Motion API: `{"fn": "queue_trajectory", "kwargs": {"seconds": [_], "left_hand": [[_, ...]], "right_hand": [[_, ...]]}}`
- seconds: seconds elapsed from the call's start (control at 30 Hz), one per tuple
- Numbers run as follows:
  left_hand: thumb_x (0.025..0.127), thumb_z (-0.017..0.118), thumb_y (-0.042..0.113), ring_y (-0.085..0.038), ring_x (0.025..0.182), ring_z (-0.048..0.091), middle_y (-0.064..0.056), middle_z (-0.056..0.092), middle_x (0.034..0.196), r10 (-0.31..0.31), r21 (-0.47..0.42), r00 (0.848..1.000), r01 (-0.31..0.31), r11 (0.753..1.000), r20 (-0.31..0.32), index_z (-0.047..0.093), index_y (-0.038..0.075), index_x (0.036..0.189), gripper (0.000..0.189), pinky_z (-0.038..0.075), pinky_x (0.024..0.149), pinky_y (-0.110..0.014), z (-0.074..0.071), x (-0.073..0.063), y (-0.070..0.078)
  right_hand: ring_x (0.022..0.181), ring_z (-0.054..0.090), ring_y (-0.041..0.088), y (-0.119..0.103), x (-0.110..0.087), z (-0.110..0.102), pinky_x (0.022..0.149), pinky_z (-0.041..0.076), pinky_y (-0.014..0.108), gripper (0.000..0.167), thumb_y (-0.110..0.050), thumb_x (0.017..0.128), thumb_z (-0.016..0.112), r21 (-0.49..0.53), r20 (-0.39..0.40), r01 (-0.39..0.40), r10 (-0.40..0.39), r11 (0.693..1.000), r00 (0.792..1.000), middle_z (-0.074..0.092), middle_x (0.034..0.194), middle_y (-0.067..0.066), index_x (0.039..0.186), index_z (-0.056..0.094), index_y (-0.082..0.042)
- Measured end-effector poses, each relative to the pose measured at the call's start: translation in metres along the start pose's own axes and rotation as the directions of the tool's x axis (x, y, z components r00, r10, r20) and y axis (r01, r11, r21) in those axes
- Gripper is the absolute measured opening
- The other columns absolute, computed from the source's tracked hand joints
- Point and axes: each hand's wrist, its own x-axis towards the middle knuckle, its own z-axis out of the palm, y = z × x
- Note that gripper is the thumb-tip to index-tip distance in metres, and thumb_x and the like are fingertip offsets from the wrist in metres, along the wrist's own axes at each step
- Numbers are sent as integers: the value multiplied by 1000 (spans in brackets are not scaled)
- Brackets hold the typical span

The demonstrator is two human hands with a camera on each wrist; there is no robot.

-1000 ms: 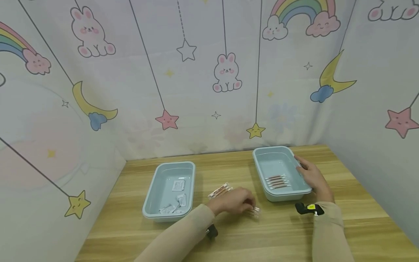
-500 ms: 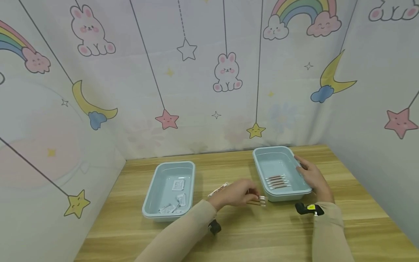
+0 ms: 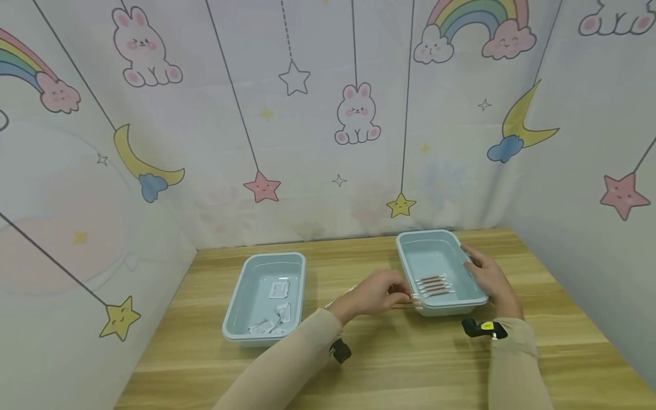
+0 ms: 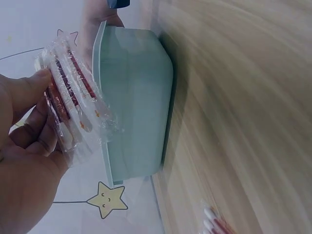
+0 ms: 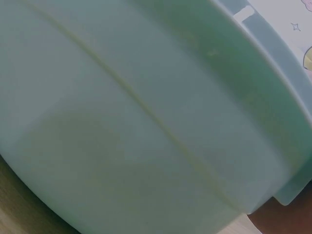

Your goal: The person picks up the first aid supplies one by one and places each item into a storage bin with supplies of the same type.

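My left hand [image 3: 376, 293] pinches a clear-wrapped packet of cotton swabs [image 4: 73, 92] with red-brown shafts and white tips. That packet is at the near-left corner of the right pale blue tub [image 3: 433, 250], overlapping its rim in the left wrist view. Inside the tub lies a row of similar swabs [image 3: 434, 285]. My right hand [image 3: 489, 279] grips the tub's right rim, with the thumb over the edge. The tub's outer wall [image 5: 122, 122] fills most of the right wrist view. More swabs [image 4: 214, 222] lie on the table, mostly hidden behind my left hand in the head view.
A second pale blue tub [image 3: 233, 302] stands on the left, holding several small white sachets [image 3: 279, 289]. Both tubs rest on a wood-grain table [image 3: 400, 370]. A patterned curtain [image 3: 307, 219] hangs along the back edge.
My left hand has lifted the swab packet off the table and carried it up and right to the right tub. My right hand keeps its place on the rim.
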Motion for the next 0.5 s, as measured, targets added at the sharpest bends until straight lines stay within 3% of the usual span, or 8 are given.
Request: {"fn": "queue_trajectory", "kwargs": {"seconds": [0.23, 0.5], "left_hand": [[93, 64, 14, 2, 83, 59, 2, 69, 92, 11, -9, 998, -12, 1000, -65, 71, 9, 98, 10, 48, 75, -7, -3, 4, 1], [92, 66, 14, 1, 82, 60, 0, 69, 93, -25, -23, 997, 23, 999, -79, 71, 8, 99, 11, 50, 75, -11, -3, 9, 5]], "right_hand": [[142, 26, 48, 0, -1, 1, 109, 35, 61, 54, -20, 104, 36, 5, 8, 12, -12, 1000, 1000, 21, 157, 28, 156, 21, -16], [141, 27, 49, -2, -2, 2, 108, 36, 61, 54, -20, 104, 36, -4, 1, 12, -12, 1000, 1000, 22, 157, 28, 156, 21, -17]]}}
